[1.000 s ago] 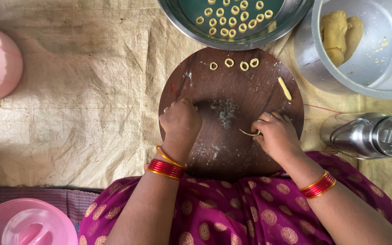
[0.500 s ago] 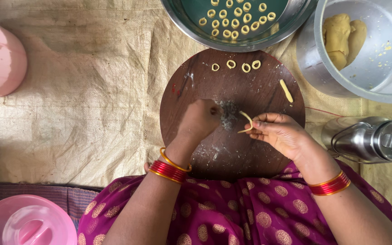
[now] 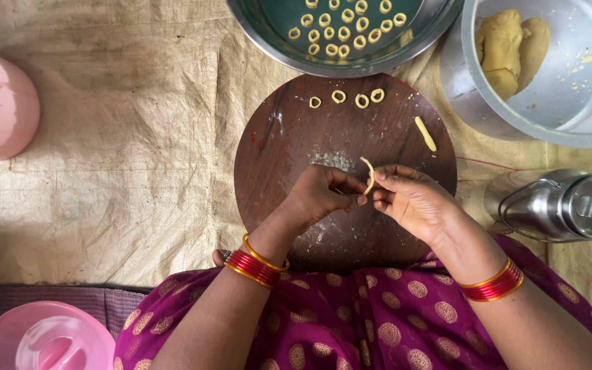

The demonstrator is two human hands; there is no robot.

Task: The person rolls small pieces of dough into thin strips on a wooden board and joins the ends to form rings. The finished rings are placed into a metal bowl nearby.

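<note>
Since the earlier frames our hands have come up off the board and met over its middle; the dough strip, pressed flat under the right fingers 1 s ago, is now lifted and bent.

Head view: our left hand (image 3: 320,199) is curled nearly shut, thumb and forefinger pinching the thin dough strip (image 3: 368,174). Our right hand (image 3: 412,202) is half closed, fingertips on the same strip from the other side. Strip sits between both hands, just above the round wooden board (image 3: 275,164), long axis running up and away from us w/ a curl at the top. Both hands abt equally near.

A short dough stick (image 3: 425,133) lies to the right, apart; four dough rings (image 3: 346,99) sit at the board's far edge, near the steel plate (image 3: 268,34) of rings.
</note>
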